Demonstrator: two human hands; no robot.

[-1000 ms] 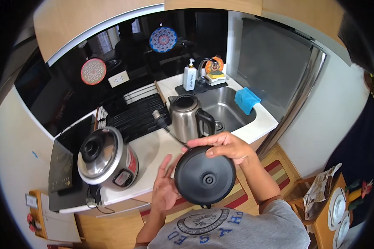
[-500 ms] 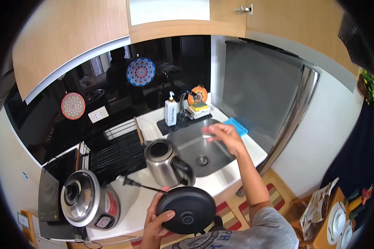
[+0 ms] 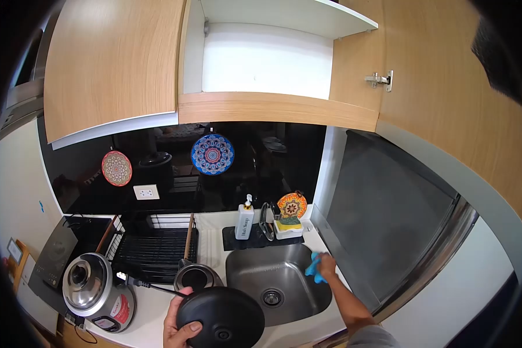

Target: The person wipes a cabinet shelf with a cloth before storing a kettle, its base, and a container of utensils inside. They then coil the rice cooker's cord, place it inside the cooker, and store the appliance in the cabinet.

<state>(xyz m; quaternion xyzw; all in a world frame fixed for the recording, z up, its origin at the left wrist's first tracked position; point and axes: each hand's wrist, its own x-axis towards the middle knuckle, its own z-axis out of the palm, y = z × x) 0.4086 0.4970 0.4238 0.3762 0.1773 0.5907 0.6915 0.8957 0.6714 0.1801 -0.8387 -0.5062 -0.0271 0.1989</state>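
Black base (image 3: 221, 316), kettle (image 3: 197, 277) behind (handle apparently hidden)

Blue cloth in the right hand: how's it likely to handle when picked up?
Probably floppy: the blue cloth bunches into creases at the right hand. Likely light, since it is a small piece of fabric, though I can't tell whether it's wet. Unlikely to roll: its crumpled outline is irregular, not round.
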